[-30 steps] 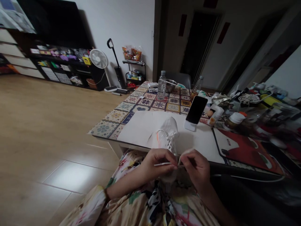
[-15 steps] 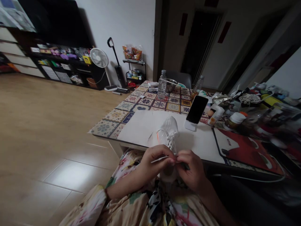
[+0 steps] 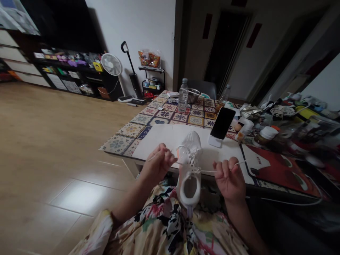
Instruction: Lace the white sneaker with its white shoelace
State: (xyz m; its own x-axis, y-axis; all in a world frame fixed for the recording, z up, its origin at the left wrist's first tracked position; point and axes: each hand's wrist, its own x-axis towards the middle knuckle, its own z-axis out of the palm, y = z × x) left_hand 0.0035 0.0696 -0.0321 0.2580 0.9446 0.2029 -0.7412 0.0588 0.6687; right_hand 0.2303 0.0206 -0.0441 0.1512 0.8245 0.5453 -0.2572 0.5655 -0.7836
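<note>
A white sneaker (image 3: 189, 161) with an orange patch lies toe-away, its toe on a white sheet (image 3: 164, 140) on the table and its heel over my lap. My left hand (image 3: 158, 165) is to the left of the shoe, closed on one end of the white lace (image 3: 198, 171). My right hand (image 3: 230, 179) is to the right, closed on the other lace end. The lace runs taut between both hands across the top eyelets.
A black phone (image 3: 222, 123) leans on a white stand behind the shoe. A water bottle (image 3: 182, 95), a metal bowl (image 3: 193, 95) and a red mat (image 3: 278, 170) share the patterned tablecloth (image 3: 159, 117). Jars and clutter crowd the right side. A white fan (image 3: 111, 66) stands on the wooden floor.
My hands were together over the shoe's opening, working the lace. They have now drawn apart to the left and right, stretching the lace tight across the shoe.
</note>
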